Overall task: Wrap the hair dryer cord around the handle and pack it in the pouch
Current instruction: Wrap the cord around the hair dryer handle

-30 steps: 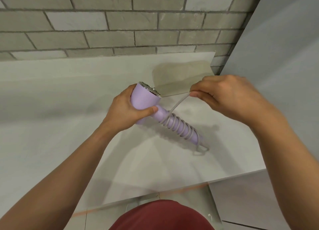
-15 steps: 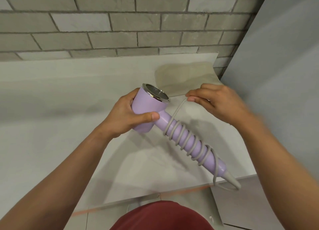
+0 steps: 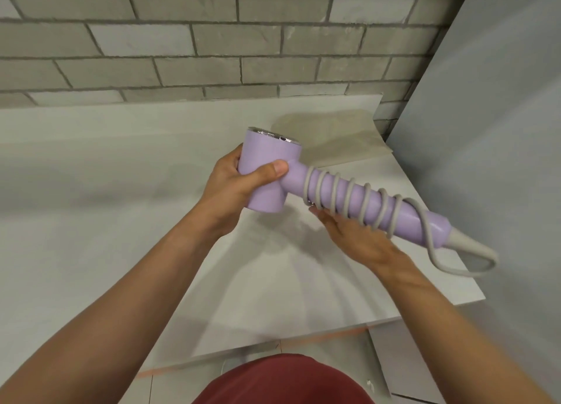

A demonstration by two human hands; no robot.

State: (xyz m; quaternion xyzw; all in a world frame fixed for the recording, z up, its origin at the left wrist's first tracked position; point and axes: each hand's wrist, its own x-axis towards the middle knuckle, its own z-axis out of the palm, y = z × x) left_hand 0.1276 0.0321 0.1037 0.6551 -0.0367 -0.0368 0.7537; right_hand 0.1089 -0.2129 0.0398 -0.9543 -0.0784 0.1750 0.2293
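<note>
I hold a lilac hair dryer (image 3: 273,173) in the air over the white table (image 3: 121,197), its handle pointing right and toward me. My left hand (image 3: 233,185) grips the barrel, thumb across the front. A grey cord (image 3: 352,198) spirals several times around the handle and loops loose past the handle's end (image 3: 461,267). My right hand (image 3: 355,236) reaches under the handle, its fingers hidden behind it and holding the cord's end against it, where a metal glint shows. A flat beige pouch (image 3: 340,136) lies on the table's far right corner.
A grey brick wall (image 3: 212,39) runs behind the table. A smooth grey panel (image 3: 491,130) stands close on the right. The table's near edge (image 3: 303,343) runs just in front of my red shirt.
My right hand has dropped from above the handle to below it, bringing the last stretch of cord down around the handle. The dryer has swung so that its handle points further right.
</note>
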